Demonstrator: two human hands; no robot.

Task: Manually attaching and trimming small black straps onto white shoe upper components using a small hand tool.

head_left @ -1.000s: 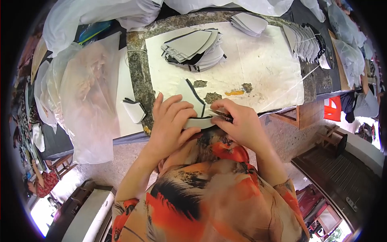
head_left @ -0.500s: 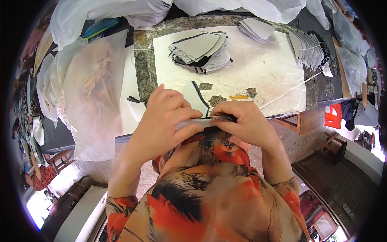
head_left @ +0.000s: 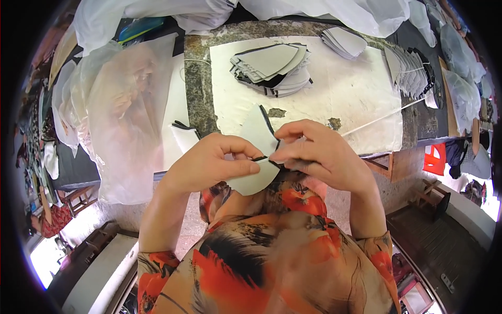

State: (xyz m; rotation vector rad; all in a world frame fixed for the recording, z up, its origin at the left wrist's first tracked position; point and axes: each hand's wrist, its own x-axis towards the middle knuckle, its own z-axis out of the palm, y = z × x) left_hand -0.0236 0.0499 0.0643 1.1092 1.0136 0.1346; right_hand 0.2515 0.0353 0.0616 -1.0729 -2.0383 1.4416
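My left hand (head_left: 222, 161) pinches a light grey fabric panel (head_left: 250, 183) with a black strip along its upper edge, thumb on top. The panel hangs toward me in front of my body. My right hand (head_left: 321, 154) is at the panel's right corner, its middle finger and thumb closing on it while the index finger is raised and bent. Just beyond the hands lies another grey panel (head_left: 255, 127) with a black edge, its lower end near my fingertips. Whether the two panels are joined is hidden. A small white piece with black trim (head_left: 184, 137) rests by my left wrist.
On a white sheet (head_left: 366, 112) over the worn table sits a stack of grey panels (head_left: 272, 60). Another small stack (head_left: 343, 42) and a tied bundle of panels (head_left: 407, 70) are farther right. Clear plastic bags (head_left: 125, 120) cover the left side. A red stool (head_left: 435, 158) stands right.
The panel in my hands has turned from edge-on to showing its flat face, hanging down. My right fingers have loosened and lifted partly apart. The whole view has shifted slightly.
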